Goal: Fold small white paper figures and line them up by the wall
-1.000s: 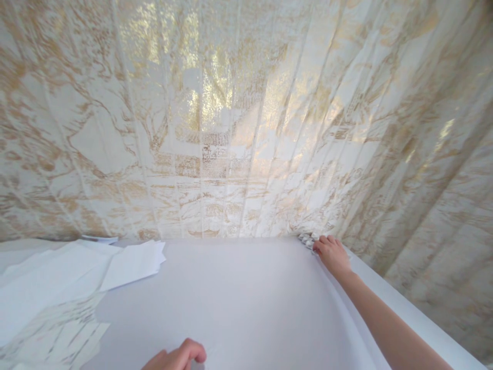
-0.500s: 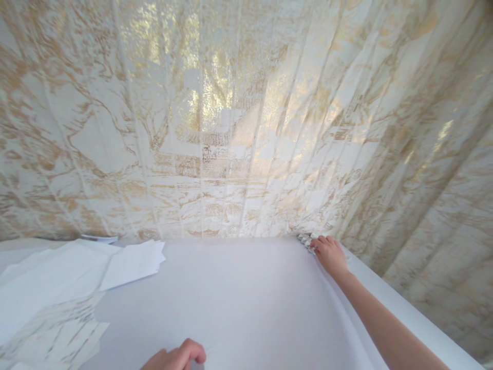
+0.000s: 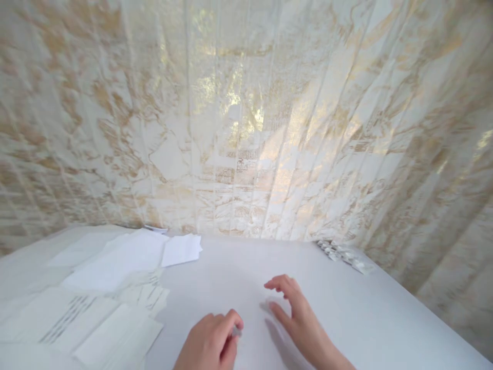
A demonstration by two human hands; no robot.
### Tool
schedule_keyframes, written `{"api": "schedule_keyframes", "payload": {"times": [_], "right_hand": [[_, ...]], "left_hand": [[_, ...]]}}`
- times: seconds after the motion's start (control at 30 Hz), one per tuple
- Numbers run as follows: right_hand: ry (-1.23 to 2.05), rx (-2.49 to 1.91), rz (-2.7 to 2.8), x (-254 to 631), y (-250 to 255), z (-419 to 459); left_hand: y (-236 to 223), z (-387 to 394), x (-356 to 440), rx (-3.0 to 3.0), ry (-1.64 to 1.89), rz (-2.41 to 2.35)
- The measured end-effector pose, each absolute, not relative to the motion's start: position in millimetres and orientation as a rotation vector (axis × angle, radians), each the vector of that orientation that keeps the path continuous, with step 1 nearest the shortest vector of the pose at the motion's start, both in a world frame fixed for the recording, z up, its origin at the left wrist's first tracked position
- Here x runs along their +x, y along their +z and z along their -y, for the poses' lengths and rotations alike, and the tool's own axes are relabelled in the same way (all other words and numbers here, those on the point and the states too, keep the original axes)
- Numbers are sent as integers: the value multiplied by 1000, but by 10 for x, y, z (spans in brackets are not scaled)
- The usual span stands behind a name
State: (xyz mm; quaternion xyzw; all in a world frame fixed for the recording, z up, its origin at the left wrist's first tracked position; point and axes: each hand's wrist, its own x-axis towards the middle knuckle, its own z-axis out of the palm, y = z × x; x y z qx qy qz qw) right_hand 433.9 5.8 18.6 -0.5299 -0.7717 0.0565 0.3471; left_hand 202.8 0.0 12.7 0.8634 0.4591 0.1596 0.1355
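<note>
My left hand (image 3: 210,341) rests on the white table (image 3: 246,277) near the bottom edge, fingers curled in a pinch on a small pale thing I cannot make out. My right hand (image 3: 295,313) hovers just to its right, thumb and fingers spread apart, holding nothing. Several silvery blister strips (image 3: 342,253) lie at the far right corner of the table, well away from both hands.
Loose white paper sheets (image 3: 115,267), some printed, are spread over the table's left side. A cream and gold patterned curtain (image 3: 246,118) hangs right behind the table and along its right side.
My right hand has left the blister strips at the far corner and come back next to the left hand. The view has shifted right and slightly up.
</note>
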Motion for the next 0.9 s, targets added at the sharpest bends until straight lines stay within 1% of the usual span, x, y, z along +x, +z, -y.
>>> {"api": "schedule_keyframes", "payload": {"times": [0.03, 0.1, 0.23, 0.3, 0.37, 0.47, 0.57, 0.67, 0.9], "right_hand": [[274, -1298, 1980, 4172, 148, 23], [405, -1177, 1953, 3941, 32, 122], [435, -1183, 1819, 3844, -246, 113], [428, -1204, 1794, 3888, -327, 75], [416, -1210, 1778, 3928, -360, 49], [404, -1179, 1787, 3938, -361, 42], [391, -1152, 1831, 3916, -360, 50], [363, -1167, 1867, 3913, -372, 48], [347, -1130, 1932, 3939, -386, 18]], "left_hand": [[188, 25, 2037, 2503, 448, -1321], [313, 88, 2016, 2515, 428, -1286], [465, 231, 1647, 2525, 435, -1283], [414, 281, 1289, 2513, 528, -1403], [283, 310, 910, 2475, 644, -1643], [63, 325, 534, 2441, 609, -1908], [-41, 311, 511, 2416, 522, -2048], [-23, 278, 642, 2428, 446, -2113], [56, 217, 611, 2478, 244, -2109]]}}
